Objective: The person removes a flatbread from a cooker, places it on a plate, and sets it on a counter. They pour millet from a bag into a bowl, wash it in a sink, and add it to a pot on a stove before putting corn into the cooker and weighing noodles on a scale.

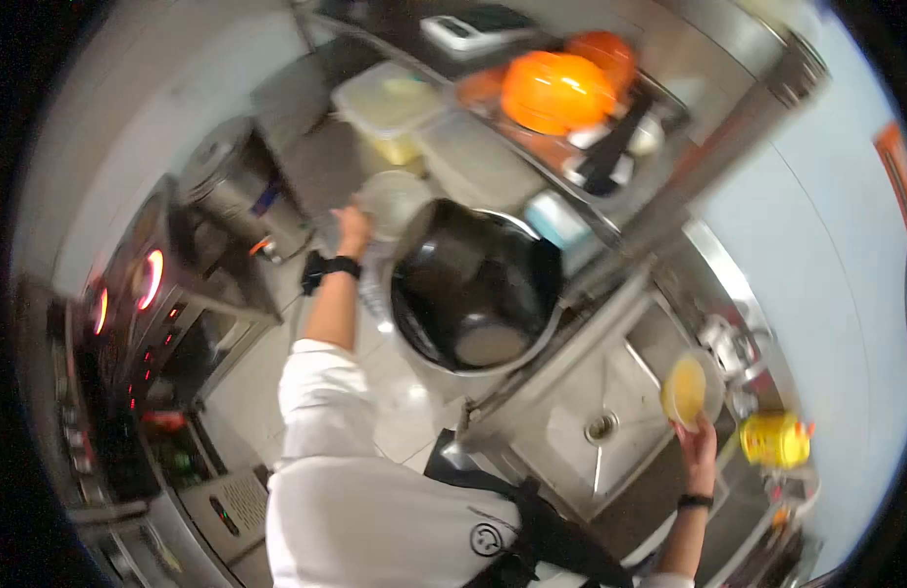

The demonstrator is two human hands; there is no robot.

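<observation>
My left hand (352,230) is stretched forward, its fingers closed at the near edge of a clear round plastic container (400,201); blur hides the exact grip. That container is beside the rim of a large bin with a black liner (444,279). Over the right side of the metal sink (561,446), my right hand (700,446) grips a clear plastic bowl (710,384) from below. Something yellow (685,390) shows in the bowl.
A metal shelf carries orange bowls (556,93) and a white scale (463,34). Lidded plastic tubs (390,103) sit beneath it. A yellow container (775,438) stands right of the sink. On the left are a steel pot (233,176) and appliances with glowing red lights (151,279).
</observation>
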